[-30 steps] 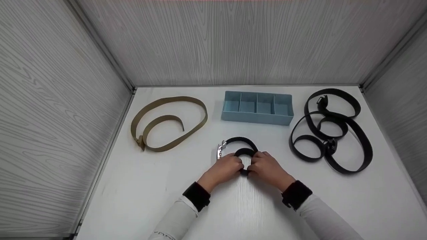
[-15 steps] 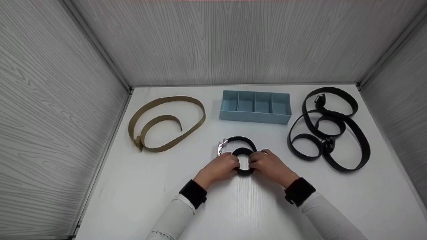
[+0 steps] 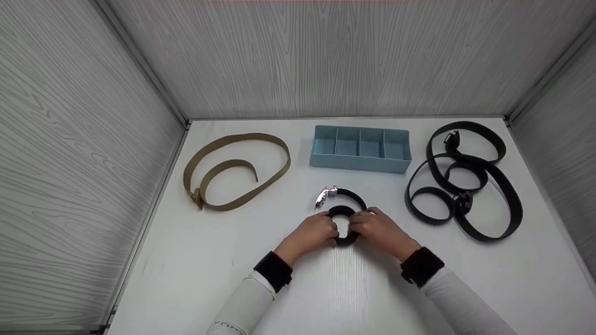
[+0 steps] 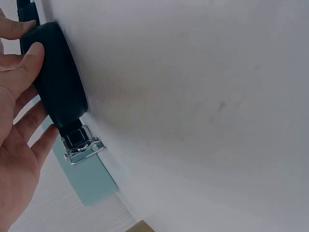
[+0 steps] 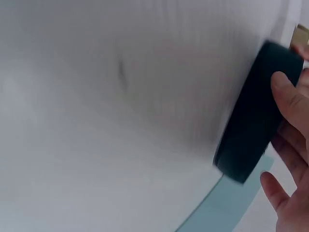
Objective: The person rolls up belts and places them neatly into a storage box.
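Note:
A black belt is coiled into a ring (image 3: 342,211), standing on edge on the white table. Its loose outer end curves behind the ring to a silver buckle (image 3: 325,196). My left hand (image 3: 314,233) grips the ring's left side, my right hand (image 3: 379,231) its right side. In the left wrist view, the thumb presses the black strap (image 4: 60,72), and the buckle (image 4: 83,146) shows past the fingertips. In the right wrist view, the right thumb lies on the outside of the coil (image 5: 248,118) with fingers behind it.
A blue box (image 3: 361,163) with several compartments stands behind the hands. A tan belt (image 3: 228,204) lies looped at the left. At the right, black belts (image 3: 512,204) with dark buckles lie in overlapping loops. Grey wood-grain panels (image 3: 298,60) enclose the table.
The silver buckle has swung right and away from my left hand, and the loose strap is shorter. The coil shows as a rounder ring. Both hands stay on it.

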`<state>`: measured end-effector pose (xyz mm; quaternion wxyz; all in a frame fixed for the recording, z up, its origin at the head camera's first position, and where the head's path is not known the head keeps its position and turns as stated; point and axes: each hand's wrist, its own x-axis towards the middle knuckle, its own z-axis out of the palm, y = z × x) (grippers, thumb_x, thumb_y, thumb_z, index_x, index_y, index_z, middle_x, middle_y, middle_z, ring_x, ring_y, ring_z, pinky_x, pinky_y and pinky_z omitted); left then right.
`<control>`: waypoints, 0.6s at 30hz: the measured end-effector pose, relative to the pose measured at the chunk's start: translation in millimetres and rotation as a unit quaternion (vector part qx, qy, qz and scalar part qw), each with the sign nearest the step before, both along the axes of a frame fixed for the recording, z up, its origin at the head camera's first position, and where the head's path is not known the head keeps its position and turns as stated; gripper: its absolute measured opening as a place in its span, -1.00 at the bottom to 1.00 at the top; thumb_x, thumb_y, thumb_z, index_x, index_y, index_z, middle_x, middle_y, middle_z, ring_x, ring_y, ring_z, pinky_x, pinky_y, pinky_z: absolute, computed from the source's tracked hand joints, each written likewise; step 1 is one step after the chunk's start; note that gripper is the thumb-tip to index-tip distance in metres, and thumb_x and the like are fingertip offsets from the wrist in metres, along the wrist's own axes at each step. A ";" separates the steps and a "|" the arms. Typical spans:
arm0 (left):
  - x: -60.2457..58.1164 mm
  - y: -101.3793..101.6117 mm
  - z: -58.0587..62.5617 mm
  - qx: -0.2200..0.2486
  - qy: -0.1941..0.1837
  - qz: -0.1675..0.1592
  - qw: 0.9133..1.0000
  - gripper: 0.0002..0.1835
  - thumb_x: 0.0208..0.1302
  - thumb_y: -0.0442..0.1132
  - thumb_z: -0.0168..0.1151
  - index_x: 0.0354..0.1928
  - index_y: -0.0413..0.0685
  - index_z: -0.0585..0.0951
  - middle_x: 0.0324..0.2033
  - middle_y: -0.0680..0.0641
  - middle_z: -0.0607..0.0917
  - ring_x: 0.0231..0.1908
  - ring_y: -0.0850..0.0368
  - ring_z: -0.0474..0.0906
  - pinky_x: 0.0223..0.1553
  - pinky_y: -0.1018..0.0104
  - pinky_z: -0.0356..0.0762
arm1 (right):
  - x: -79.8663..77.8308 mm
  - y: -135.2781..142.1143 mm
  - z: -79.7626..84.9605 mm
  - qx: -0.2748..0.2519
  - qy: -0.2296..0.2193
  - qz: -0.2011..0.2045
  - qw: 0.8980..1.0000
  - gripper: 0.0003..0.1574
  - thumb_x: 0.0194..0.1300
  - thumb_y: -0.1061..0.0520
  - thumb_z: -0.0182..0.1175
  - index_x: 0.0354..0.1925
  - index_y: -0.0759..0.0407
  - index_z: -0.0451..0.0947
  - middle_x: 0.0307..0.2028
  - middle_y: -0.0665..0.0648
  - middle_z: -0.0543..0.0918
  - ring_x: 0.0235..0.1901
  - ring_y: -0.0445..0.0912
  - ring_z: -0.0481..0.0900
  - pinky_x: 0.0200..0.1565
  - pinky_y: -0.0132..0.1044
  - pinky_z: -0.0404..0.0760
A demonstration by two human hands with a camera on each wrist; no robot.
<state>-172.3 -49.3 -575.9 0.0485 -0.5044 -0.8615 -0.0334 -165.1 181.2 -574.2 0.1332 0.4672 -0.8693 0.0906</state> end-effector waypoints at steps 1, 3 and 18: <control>-1.2 -0.8 -0.1 0.002 -0.003 -0.004 1.000 -0.88 0.03 -0.08 0.44 -0.46 0.07 0.74 -0.41 0.14 0.70 -0.25 0.19 0.62 0.26 0.17 0.31 | -1.3 2.9 1.7 0.000 -0.004 0.000 1.000 -0.70 -0.05 0.25 0.48 -0.26 0.08 0.72 -0.21 0.01 0.71 -0.02 -0.02 0.60 -0.01 -0.02 0.49; -2.9 -1.9 -0.5 0.006 -0.008 -0.011 1.000 -0.88 0.03 -0.10 0.44 -0.47 0.06 0.73 -0.42 0.12 0.69 -0.26 0.18 0.61 0.25 0.20 0.31 | -3.6 7.3 4.0 0.000 -0.013 0.003 1.000 -0.69 -0.03 0.26 0.48 -0.23 0.08 0.73 -0.17 0.01 0.71 0.05 0.00 0.57 0.03 0.00 0.48; 7.0 7.5 4.3 -0.014 -0.015 0.031 0.999 -0.85 0.19 -0.10 0.37 -0.34 -0.03 0.69 -0.38 0.06 0.67 -0.22 0.13 0.64 0.29 0.15 0.27 | 1.8 -7.1 -1.0 -0.021 -0.024 0.010 0.999 -0.86 0.02 0.15 0.42 -0.35 0.09 0.71 -0.36 0.02 0.67 -0.22 -0.03 0.55 -0.17 -0.14 0.49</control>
